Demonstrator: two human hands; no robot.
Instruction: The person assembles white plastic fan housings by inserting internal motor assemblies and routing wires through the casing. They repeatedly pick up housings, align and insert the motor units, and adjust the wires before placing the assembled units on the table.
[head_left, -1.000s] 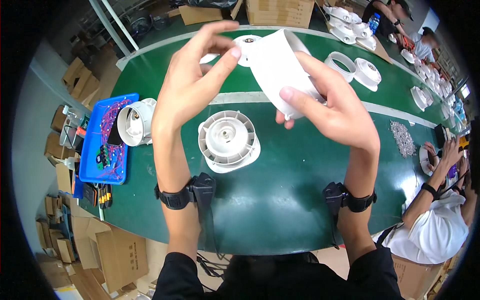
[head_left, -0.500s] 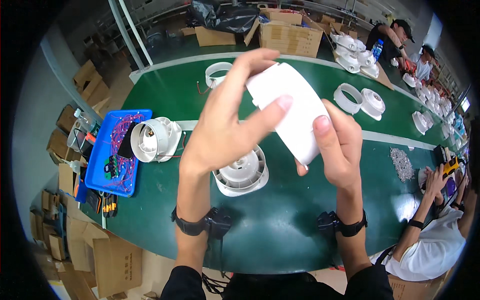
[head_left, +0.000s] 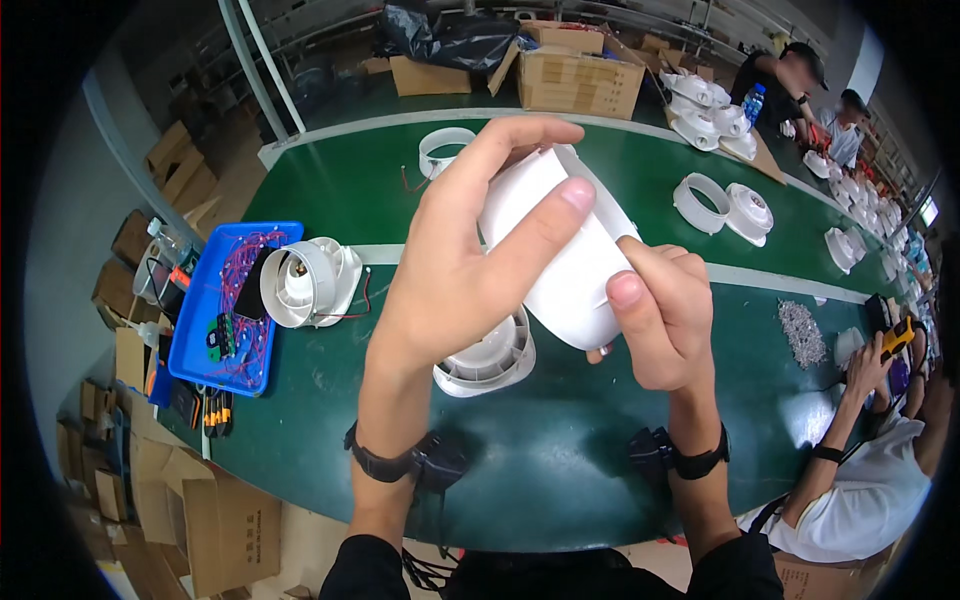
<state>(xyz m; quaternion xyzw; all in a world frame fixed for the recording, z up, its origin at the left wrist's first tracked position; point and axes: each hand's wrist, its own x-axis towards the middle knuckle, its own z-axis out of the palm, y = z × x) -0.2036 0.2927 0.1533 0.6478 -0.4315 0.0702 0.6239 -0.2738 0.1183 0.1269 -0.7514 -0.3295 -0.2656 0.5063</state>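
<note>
A white plastic ring is held up in the air between my two hands, tilted, its smooth outer wall toward me. My left hand wraps its upper left, thumb lying across the wall and fingers over the top edge. The lower right edge is pinched by my right hand, thumb in front and fingers behind. Beneath it on the table sits a white round vented housing, partly hidden by my left hand and the ring. To its left stands a similar housing with a ring attached and a red wire beside it.
A blue tray holds red wires and a green part; screwdrivers lie by it. Farther off are a ring, another ring and a housing. Right: a pile of small metal pieces and a co-worker's hand with a yellow tool.
The ring has turned and tipped in my hands, so part of its inner side now shows along the upper right. Both hands have shifted slightly, keeping their grip.
</note>
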